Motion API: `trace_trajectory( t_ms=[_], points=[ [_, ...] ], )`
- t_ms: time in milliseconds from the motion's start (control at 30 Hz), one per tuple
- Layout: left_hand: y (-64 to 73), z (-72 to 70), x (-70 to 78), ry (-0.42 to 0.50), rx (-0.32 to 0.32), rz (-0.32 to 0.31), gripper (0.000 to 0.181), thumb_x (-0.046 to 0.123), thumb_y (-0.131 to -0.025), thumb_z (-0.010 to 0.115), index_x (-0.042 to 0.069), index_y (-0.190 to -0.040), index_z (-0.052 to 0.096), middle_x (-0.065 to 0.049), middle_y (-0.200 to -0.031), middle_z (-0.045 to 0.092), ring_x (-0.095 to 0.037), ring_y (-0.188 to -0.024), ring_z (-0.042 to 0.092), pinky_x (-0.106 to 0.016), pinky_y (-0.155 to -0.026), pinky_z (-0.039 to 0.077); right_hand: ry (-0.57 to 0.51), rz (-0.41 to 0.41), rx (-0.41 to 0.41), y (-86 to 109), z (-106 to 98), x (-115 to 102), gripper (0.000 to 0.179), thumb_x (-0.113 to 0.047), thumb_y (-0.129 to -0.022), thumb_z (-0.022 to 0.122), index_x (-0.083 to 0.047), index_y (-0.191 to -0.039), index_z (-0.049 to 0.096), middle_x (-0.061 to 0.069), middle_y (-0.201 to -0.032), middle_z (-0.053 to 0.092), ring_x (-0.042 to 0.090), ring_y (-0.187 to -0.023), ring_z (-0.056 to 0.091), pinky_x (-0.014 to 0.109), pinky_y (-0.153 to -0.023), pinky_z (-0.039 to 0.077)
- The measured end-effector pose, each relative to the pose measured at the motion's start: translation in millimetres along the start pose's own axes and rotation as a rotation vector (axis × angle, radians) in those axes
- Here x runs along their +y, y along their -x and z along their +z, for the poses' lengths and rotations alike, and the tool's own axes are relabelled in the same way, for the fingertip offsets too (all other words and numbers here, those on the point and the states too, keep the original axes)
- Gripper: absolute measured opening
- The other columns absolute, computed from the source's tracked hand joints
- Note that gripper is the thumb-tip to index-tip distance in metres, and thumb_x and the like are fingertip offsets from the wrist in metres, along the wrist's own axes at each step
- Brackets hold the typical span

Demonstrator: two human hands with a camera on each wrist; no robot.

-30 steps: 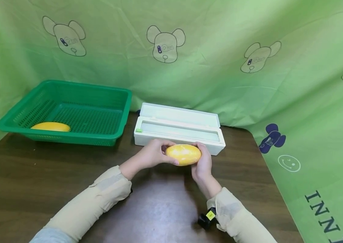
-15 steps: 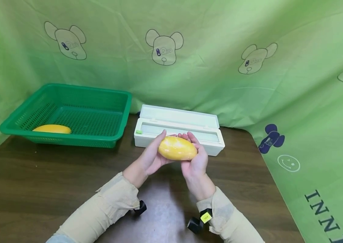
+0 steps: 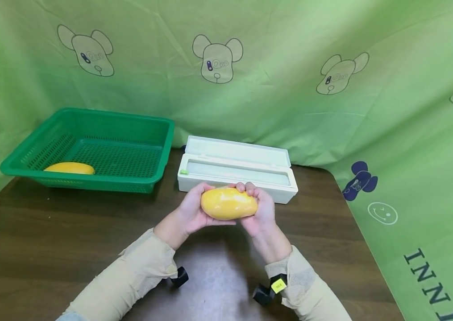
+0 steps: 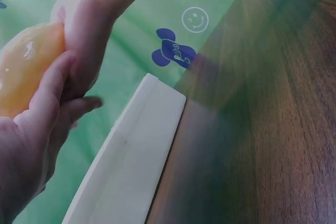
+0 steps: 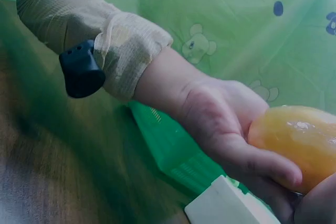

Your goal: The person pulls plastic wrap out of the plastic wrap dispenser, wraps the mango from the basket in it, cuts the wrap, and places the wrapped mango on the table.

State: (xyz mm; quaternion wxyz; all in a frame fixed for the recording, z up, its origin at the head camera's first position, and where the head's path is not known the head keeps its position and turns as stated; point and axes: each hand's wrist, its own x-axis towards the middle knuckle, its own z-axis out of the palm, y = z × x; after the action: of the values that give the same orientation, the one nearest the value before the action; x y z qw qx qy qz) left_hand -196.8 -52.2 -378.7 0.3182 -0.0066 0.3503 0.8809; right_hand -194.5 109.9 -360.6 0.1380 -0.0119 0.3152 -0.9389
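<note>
Probably slick and firm, the yellow fruit (image 3: 229, 203) is being gripped at its ends, seemingly the surest hold, by the fingers of left hand (image 3: 192, 214) and right hand (image 3: 264, 214).

My both arms reach forward, angling inward until hands nearly meet. Left hand (image 3: 193, 212) grips from my left: thumb along far side, fingers (image 3: 222, 222) extended along near edge. Right hand (image 3: 265, 211) holds opposite end, fingertips (image 3: 249, 187) bent over far side. Wrists bare, forearms (image 3: 126, 272) wrapped in beige.
</note>
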Motion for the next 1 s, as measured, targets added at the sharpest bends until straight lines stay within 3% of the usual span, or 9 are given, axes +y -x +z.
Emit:
trace_trajectory(
  t_ms=[133, 233, 367, 500, 633, 733, 833, 933, 1000],
  points=[
    [2.9, -2.2, 2.2, -0.001, 0.021, -0.091, 0.055, 0.034, -0.099, 0.032, 0.003, -0.144, 0.031, -0.022, -0.135, 0.041, -0.034, -0.111, 0.059, -0.053, -0.088, 0.054, 0.076, 0.011, -0.035, 1.0, -3, -1, 0.048, -0.004, -0.093, 0.016, -0.014, -0.06, 0.048, -0.001, -0.074, 0.056, 0.022, -0.094, 0.053, 0.038, -0.095, 0.038],
    [4.8, -2.0, 3.8, 0.007, 0.009, -0.123, 0.053, 0.042, -0.103, 0.038, 0.006, -0.142, 0.034, -0.019, -0.128, 0.045, -0.031, -0.098, 0.067, -0.042, -0.075, 0.061, 0.157, -0.013, -0.079, 1.8, -2, -1, 0.045, -0.007, -0.095, 0.018, -0.015, -0.066, 0.051, -0.003, -0.077, 0.056, 0.02, -0.097, 0.053, 0.038, -0.096, 0.038],
    [8.9, 0.0, 7.0, 0.035, -0.041, -0.127, 0.05, 0.042, -0.106, 0.038, 0.008, -0.143, 0.034, -0.02, -0.129, 0.044, -0.036, -0.095, 0.071, -0.039, -0.072, 0.061, 0.19, -0.028, -0.102, 2.3, 1, -2, 0.036, -0.009, -0.102, 0.022, -0.014, -0.099, 0.058, -0.002, -0.088, 0.06, 0.021, -0.105, 0.054, 0.039, -0.102, 0.038],
    [13.1, 0.2, 9.0, 0.065, -0.108, -0.149, 0.049, 0.036, -0.106, 0.031, 0.006, -0.145, 0.032, -0.024, -0.134, 0.042, -0.041, -0.098, 0.07, -0.039, -0.074, 0.061, 0.181, 0.019, -0.123, 3.7, 1, -6, 0.035, -0.014, -0.108, 0.023, -0.013, -0.137, 0.043, 0.002, -0.11, 0.066, 0.023, -0.122, 0.055, 0.041, -0.11, 0.036],
    [16.0, -1.2, 10.1, 0.085, -0.189, -0.176, 0.053, 0.033, -0.107, 0.029, 0.004, -0.151, 0.026, -0.029, -0.137, 0.042, -0.041, -0.102, 0.069, -0.038, -0.077, 0.06, 0.178, 0.114, -0.201, 3.2, -4, -10, 0.044, -0.02, -0.111, 0.026, -0.015, -0.154, 0.028, 0.002, -0.125, 0.066, 0.023, -0.133, 0.049, 0.042, -0.114, 0.031],
    [16.7, -1.5, 10.7, 0.097, -0.235, -0.215, 0.055, 0.032, -0.107, 0.026, 0.002, -0.153, 0.021, -0.033, -0.132, 0.047, -0.041, -0.105, 0.069, -0.037, -0.078, 0.06, 0.103, 0.19, -0.263, 1.2, -11, -14, 0.049, -0.017, -0.108, 0.043, -0.016, -0.155, 0.026, 0.002, -0.114, 0.067, 0.024, -0.126, 0.052, 0.042, -0.11, 0.035],
    [16.0, -1.7, 8.8, 0.096, -0.255, -0.253, 0.054, 0.031, -0.107, 0.024, 0.001, -0.152, 0.022, -0.034, -0.125, 0.054, -0.041, -0.104, 0.069, -0.036, -0.078, 0.06, -0.004, 0.247, -0.305, -0.6, -20, -15, 0.039, -0.01, -0.105, 0.05, -0.013, -0.143, 0.042, 0.004, -0.097, 0.066, 0.026, -0.117, 0.055, 0.042, -0.104, 0.042],
    [14.8, -2.3, 4.2, 0.015, -0.225, -0.25, 0.053, 0.03, -0.107, 0.022, -0.003, -0.148, 0.026, -0.028, -0.118, 0.059, -0.036, -0.098, 0.071, -0.032, -0.076, 0.06, -0.047, 0.278, -0.325, -0.6, -28, -14, 0.017, -0.006, -0.106, 0.044, -0.009, -0.119, 0.056, 0.005, -0.089, 0.066, 0.027, -0.113, 0.058, 0.042, -0.1, 0.047],
    [14.2, -2.9, 0.7, -0.045, -0.188, -0.241, 0.053, 0.03, -0.105, 0.021, -0.004, -0.145, 0.03, -0.024, -0.115, 0.06, -0.031, -0.093, 0.072, -0.029, -0.073, 0.06, -0.046, 0.285, -0.332, -0.9, -32, -13, 0.019, -0.006, -0.108, 0.04, -0.008, -0.105, 0.059, 0.005, -0.087, 0.065, 0.026, -0.111, 0.059, 0.041, -0.098, 0.049]
  ],
)
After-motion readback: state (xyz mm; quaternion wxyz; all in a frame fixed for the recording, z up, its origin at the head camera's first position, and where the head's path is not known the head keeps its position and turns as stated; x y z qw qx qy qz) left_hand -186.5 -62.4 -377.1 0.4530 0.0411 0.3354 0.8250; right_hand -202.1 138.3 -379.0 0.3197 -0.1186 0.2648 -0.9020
